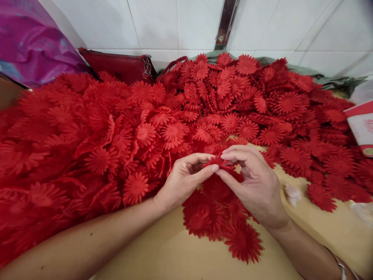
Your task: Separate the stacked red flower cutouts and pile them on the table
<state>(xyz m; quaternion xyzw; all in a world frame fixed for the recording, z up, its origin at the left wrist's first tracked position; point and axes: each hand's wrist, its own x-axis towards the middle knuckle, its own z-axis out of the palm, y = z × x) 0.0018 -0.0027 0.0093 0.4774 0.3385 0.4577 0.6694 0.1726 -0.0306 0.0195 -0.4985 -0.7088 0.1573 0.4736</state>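
Note:
Between my two hands is a red artificial flower piece (219, 161) with narrow petals. My left hand (186, 175) pinches its left side between thumb and fingers. On the opposite side, the thumb and fingertips of my right hand (253, 179) grip it too. Just below my hands, several similar red flower pieces (241, 239) lie overlapping on the tan tabletop (163, 245). A large heap of loose red flower pieces (100, 160) spreads to the left, some touching my left forearm. Whether the held piece is one layer or more, I cannot tell.
Another heap of red flower pieces (271, 134) rises behind and to the right. A dark red handbag (116, 65) rests against the white tiled wall (157, 23). Purple plastic (35, 39) is at upper left, a red-and-white box (361, 126) at right, and crumpled whitish scrap (292, 194) on the table.

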